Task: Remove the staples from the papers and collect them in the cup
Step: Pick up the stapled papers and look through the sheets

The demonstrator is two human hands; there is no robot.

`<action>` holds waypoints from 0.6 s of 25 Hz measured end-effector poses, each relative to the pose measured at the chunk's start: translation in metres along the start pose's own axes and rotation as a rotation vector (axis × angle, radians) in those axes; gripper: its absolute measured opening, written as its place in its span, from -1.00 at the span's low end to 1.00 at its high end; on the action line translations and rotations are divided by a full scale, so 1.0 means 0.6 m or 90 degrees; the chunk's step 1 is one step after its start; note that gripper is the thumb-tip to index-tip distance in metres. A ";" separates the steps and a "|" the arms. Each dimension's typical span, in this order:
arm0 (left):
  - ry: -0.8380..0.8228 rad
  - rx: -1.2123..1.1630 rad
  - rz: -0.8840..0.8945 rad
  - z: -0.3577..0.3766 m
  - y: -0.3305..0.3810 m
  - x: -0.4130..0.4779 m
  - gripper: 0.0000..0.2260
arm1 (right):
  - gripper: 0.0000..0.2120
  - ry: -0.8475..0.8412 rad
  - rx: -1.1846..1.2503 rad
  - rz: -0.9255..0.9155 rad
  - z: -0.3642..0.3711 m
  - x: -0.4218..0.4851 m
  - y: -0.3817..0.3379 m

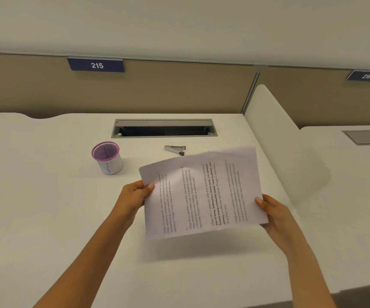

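Both hands hold a set of printed papers point(201, 192) above the white desk point(46, 218), turned sideways so the text runs vertically. My left hand point(135, 194) pinches the left edge, thumb on top. My right hand point(273, 214) grips the right edge, thumb on the sheet. The papers look blurred on their right side. No staple is discernible. A white paper cup point(107, 157) with a purple inside and rim stands upright to the far left of the papers. A metal staple remover point(175, 150) lies on the desk just beyond the papers' far edge.
An open cable tray slot point(164, 128) is set in the desk behind the staple remover. A white divider panel point(279, 130) rises along the right side. Beige partition walls carry number plates 215 point(96, 65) and 210 point(366, 76).
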State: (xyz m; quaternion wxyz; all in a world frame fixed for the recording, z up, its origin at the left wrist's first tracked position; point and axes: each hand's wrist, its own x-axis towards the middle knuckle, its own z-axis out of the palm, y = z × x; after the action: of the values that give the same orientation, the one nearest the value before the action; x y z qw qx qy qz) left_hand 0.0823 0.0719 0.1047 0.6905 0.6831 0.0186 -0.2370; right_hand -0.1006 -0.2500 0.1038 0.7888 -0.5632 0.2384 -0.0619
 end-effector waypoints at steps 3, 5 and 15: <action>0.027 -0.093 -0.061 0.006 -0.017 -0.003 -0.83 | -0.75 0.051 0.222 -0.006 0.044 -0.014 0.035; 0.035 -0.144 -0.102 0.016 -0.033 -0.007 -0.85 | -0.69 0.066 0.282 -0.022 0.092 -0.019 0.059; -0.039 -0.224 -0.162 0.046 -0.087 -0.046 -0.77 | -0.70 0.103 0.111 -0.168 0.187 -0.013 0.049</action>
State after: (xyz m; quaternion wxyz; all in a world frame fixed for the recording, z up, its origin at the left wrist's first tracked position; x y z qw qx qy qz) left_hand 0.0312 0.0564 0.0676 0.7641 0.5364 0.1246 -0.3359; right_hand -0.0624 -0.1402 0.1073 0.7977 -0.5124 0.2193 -0.2304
